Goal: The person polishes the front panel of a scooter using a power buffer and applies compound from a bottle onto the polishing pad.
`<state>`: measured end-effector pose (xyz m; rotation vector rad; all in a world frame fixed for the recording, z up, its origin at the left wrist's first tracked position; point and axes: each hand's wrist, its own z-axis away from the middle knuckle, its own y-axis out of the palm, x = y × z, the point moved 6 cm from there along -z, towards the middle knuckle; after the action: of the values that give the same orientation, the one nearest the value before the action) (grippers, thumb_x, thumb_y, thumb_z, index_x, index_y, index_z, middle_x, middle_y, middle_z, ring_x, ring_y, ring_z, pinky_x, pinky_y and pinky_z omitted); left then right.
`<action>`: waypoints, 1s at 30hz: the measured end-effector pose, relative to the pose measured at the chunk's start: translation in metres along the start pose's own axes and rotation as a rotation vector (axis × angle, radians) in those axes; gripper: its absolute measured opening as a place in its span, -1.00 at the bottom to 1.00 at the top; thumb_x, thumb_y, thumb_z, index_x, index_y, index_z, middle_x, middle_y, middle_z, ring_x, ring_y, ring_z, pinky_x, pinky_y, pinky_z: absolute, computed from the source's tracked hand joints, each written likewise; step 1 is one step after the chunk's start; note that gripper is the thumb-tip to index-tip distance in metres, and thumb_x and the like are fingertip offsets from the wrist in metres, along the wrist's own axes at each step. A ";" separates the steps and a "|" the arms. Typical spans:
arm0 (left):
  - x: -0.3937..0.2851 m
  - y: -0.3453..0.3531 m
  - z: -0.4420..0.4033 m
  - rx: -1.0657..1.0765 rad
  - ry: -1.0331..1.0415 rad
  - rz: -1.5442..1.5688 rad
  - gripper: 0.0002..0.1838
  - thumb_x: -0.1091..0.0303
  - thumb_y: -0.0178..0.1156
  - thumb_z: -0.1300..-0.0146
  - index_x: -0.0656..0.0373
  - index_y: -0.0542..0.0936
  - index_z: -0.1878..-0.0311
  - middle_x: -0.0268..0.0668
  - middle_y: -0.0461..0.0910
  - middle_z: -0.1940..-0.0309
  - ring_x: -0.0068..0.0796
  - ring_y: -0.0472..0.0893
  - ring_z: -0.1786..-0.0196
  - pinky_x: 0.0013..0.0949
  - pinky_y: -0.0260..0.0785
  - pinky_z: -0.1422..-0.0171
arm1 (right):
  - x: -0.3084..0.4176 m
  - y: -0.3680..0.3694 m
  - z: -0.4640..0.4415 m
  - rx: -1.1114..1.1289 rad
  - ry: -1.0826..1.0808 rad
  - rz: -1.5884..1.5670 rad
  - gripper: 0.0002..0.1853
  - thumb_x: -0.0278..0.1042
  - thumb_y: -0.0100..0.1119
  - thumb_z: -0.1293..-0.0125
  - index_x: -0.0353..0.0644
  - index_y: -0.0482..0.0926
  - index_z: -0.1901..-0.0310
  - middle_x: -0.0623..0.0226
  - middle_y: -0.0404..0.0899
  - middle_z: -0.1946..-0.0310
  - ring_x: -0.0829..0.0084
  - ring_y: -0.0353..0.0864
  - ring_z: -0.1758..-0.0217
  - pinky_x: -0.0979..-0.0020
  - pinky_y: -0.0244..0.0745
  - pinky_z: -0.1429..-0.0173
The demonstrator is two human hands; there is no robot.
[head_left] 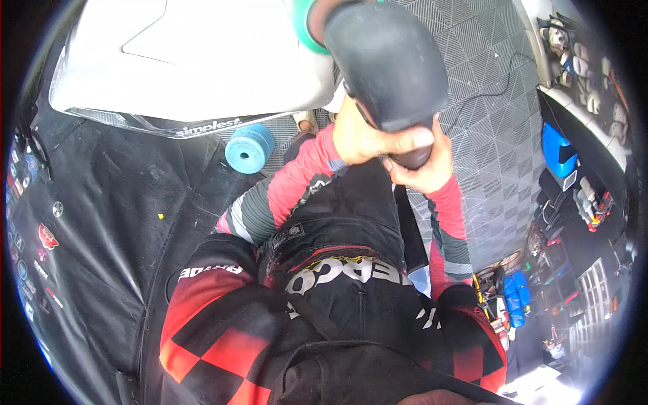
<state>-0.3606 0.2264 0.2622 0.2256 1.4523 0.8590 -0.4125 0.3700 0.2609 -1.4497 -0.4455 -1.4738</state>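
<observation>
A black power tool [388, 64] with a large rounded body stands out at the top centre, a green and reddish disc [312, 23] at its far left side. The disc is beside the right edge of a glossy white panel [202, 57]; whether they touch I cannot tell. My left hand [364, 140] is wrapped round the near end of the tool, its thumb lying across it. Just to the right, my right hand [432, 165] closes round the dark lower end of the tool. Some fingers of both hands are hidden behind it.
A blue roll [248, 148] stands on the floor below the panel. Black sheeting [101, 223] with stickers spreads at the left. A dark cable [503, 91] crosses the patterned floor tiles [499, 175]. Pads and tools line the right side, with a blue item [559, 150]. A foot [306, 121] shows beyond my left arm.
</observation>
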 end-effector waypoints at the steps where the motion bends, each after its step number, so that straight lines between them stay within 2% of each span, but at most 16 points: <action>1: 0.005 -0.003 0.007 0.041 -0.012 -0.200 -0.31 0.32 0.63 0.04 0.24 0.51 -0.17 -0.26 0.62 0.01 -0.41 0.61 -0.06 -0.24 0.49 -0.18 | -0.018 0.007 0.013 0.037 0.079 -0.036 0.15 -0.23 0.62 0.13 -0.49 0.12 -0.45 -0.19 0.62 -0.09 -0.01 0.73 -0.08 0.19 0.65 -0.12; 2: 0.018 -0.004 0.017 0.013 -0.065 -0.146 -0.28 0.32 0.64 0.05 0.24 0.50 -0.17 -0.27 0.61 0.02 -0.41 0.60 -0.05 -0.24 0.49 -0.18 | -0.039 0.015 0.031 0.000 -0.002 -0.023 0.15 -0.21 0.63 0.15 -0.55 0.14 -0.42 -0.23 0.62 -0.08 -0.07 0.72 -0.08 0.16 0.65 -0.11; 4: 0.035 -0.002 0.034 0.006 -0.153 -0.106 -0.26 0.31 0.64 0.05 0.25 0.47 -0.18 -0.27 0.60 0.03 -0.43 0.59 -0.04 -0.24 0.48 -0.18 | -0.074 0.030 0.068 0.036 0.137 -0.044 0.09 -0.21 0.62 0.12 -0.57 0.18 -0.38 -0.17 0.64 0.00 -0.05 0.72 -0.05 0.17 0.61 -0.16; 6: 0.054 -0.002 0.048 0.018 -0.212 -0.061 -0.27 0.31 0.64 0.04 0.25 0.47 -0.18 -0.27 0.60 0.03 -0.43 0.59 -0.04 -0.25 0.48 -0.18 | -0.084 0.046 0.087 0.021 0.141 0.009 0.06 -0.22 0.61 0.10 -0.55 0.20 -0.37 -0.11 0.66 0.03 -0.01 0.72 -0.03 0.19 0.60 -0.18; 9: 0.075 -0.007 0.070 0.072 -0.304 -0.070 -0.24 0.31 0.63 0.01 0.25 0.43 -0.22 -0.26 0.57 -0.04 -0.42 0.58 -0.07 -0.27 0.47 -0.20 | -0.072 0.075 0.098 -0.058 0.168 -0.434 -0.10 -0.27 0.56 0.03 -0.47 0.29 -0.31 0.03 0.65 0.05 0.16 0.70 0.03 0.24 0.58 -0.16; 10: 0.078 -0.009 0.079 0.006 -0.363 -0.104 -0.21 0.30 0.63 0.01 0.24 0.40 -0.25 -0.25 0.56 -0.06 -0.41 0.57 -0.10 -0.27 0.46 -0.23 | -0.079 0.092 0.110 -0.015 0.291 -0.634 -0.17 -0.31 0.53 0.00 -0.42 0.32 -0.29 0.07 0.63 0.03 0.22 0.69 0.04 0.24 0.58 -0.13; 12: 0.085 -0.022 0.096 -0.044 -0.468 -0.187 -0.15 0.30 0.62 0.00 0.24 0.34 -0.31 -0.22 0.53 -0.11 -0.38 0.55 -0.15 -0.25 0.43 -0.28 | -0.080 0.125 0.126 -0.054 0.353 -0.889 -0.17 -0.35 0.49 -0.03 -0.36 0.27 -0.32 0.10 0.62 0.05 0.23 0.69 0.08 0.23 0.59 -0.10; 14: 0.088 -0.032 0.112 -0.006 -0.559 -0.278 -0.09 0.31 0.60 -0.01 0.26 0.28 -0.37 -0.18 0.50 -0.17 -0.33 0.53 -0.22 -0.23 0.40 -0.34 | -0.073 0.154 0.136 -0.095 0.365 -1.059 -0.16 -0.38 0.46 -0.05 -0.30 0.22 -0.35 0.14 0.60 0.06 0.24 0.69 0.11 0.22 0.60 -0.06; 16: 0.080 -0.040 0.128 0.021 -0.609 -0.314 -0.10 0.33 0.58 -0.03 0.25 0.26 -0.38 -0.18 0.51 -0.16 -0.34 0.53 -0.22 -0.23 0.40 -0.35 | -0.062 0.176 0.141 -0.109 0.378 -1.099 -0.20 -0.37 0.48 -0.04 -0.31 0.29 -0.31 0.15 0.63 0.12 0.27 0.69 0.14 0.26 0.60 0.00; 20: 0.053 -0.044 0.132 0.141 -0.656 -0.371 -0.19 0.34 0.56 -0.08 0.23 0.30 -0.33 -0.22 0.57 -0.08 -0.43 0.59 -0.13 -0.27 0.48 -0.24 | -0.042 0.193 0.137 -0.117 0.386 -1.114 -0.28 -0.36 0.50 -0.05 -0.31 0.37 -0.25 0.18 0.65 0.19 0.34 0.70 0.21 0.33 0.62 0.10; 22: 0.040 -0.042 0.120 0.161 -0.658 -0.372 -0.32 0.36 0.54 -0.11 0.24 0.40 -0.24 -0.25 0.61 0.00 -0.46 0.63 -0.05 -0.29 0.52 -0.16 | -0.031 0.190 0.129 -0.164 0.373 -1.199 -0.30 -0.36 0.50 -0.06 -0.31 0.38 -0.23 0.18 0.65 0.19 0.35 0.71 0.24 0.34 0.63 0.12; 23: 0.033 -0.032 0.107 0.225 -0.699 -0.377 -0.51 0.37 0.49 -0.17 0.25 0.51 -0.12 -0.27 0.65 0.10 -0.48 0.65 0.03 -0.29 0.54 -0.10 | -0.024 0.184 0.122 -0.213 0.354 -1.284 -0.31 -0.35 0.50 -0.07 -0.30 0.39 -0.22 0.19 0.64 0.19 0.34 0.71 0.25 0.33 0.64 0.13; 25: 0.033 -0.024 0.095 0.201 -0.711 -0.309 -0.64 0.37 0.42 -0.24 0.26 0.56 -0.04 -0.29 0.66 0.16 -0.49 0.65 0.10 -0.30 0.54 -0.05 | -0.025 0.172 0.120 -0.110 0.401 -1.341 -0.32 -0.28 0.51 -0.10 -0.31 0.37 -0.19 0.18 0.63 0.22 0.32 0.73 0.26 0.32 0.66 0.12; 26: 0.038 -0.023 0.094 0.155 -0.687 -0.251 -0.58 0.43 0.37 -0.28 0.28 0.51 -0.16 -0.21 0.64 0.04 -0.32 0.68 -0.05 -0.23 0.56 -0.15 | -0.025 0.162 0.118 -0.081 0.417 -1.331 -0.32 -0.26 0.51 -0.10 -0.31 0.37 -0.18 0.19 0.63 0.23 0.32 0.73 0.26 0.32 0.66 0.12; 28: 0.042 -0.018 0.096 0.155 -0.679 -0.210 -0.57 0.43 0.36 -0.28 0.28 0.49 -0.18 -0.20 0.63 0.02 -0.28 0.67 -0.06 -0.21 0.57 -0.15 | -0.029 0.150 0.120 -0.026 0.426 -1.274 -0.33 -0.21 0.52 -0.11 -0.32 0.39 -0.16 0.25 0.61 0.27 0.36 0.71 0.29 0.34 0.65 0.14; 30: 0.044 -0.014 0.093 0.150 -0.615 -0.160 -0.54 0.44 0.34 -0.29 0.28 0.45 -0.22 -0.17 0.61 0.00 -0.22 0.66 -0.10 -0.16 0.58 -0.18 | -0.035 0.136 0.118 0.016 0.438 -1.213 -0.31 -0.12 0.52 -0.06 -0.33 0.42 -0.13 0.20 0.62 0.26 0.32 0.72 0.30 0.31 0.65 0.15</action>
<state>-0.2745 0.2774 0.2341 0.4381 0.9390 0.4860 -0.2437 0.4175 0.2059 -0.7309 -1.1542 -2.6249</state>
